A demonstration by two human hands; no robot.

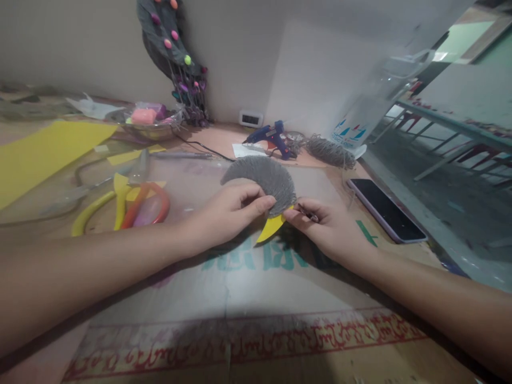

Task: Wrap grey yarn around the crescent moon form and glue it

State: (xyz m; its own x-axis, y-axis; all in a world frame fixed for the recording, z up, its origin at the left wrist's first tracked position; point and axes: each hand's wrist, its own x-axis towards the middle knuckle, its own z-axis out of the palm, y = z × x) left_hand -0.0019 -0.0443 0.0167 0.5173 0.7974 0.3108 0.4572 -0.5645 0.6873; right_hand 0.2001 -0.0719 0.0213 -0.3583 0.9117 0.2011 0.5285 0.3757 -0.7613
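A yellow card crescent [272, 229], most of it wrapped in grey yarn [266, 173], is held just above the table. Its lower tip is bare and yellow. My left hand [234, 205] is closed on the wrapped part, with the thumb lying across the inner edge. At the outer edge, where the winding meets bare card, my right hand [330, 224] pinches the grey yarn. A dark loop shows between those fingers, too blurred to make out fully.
Scissors with orange and yellow handles [160, 205] lie left. Behind stand a blue glue gun [276, 140], a grey yarn bundle [332, 152] and a bowl [148, 130]. A phone [388, 210] and a clear plastic container [368, 106] are right. Yellow sheet [52, 154] lies far left.
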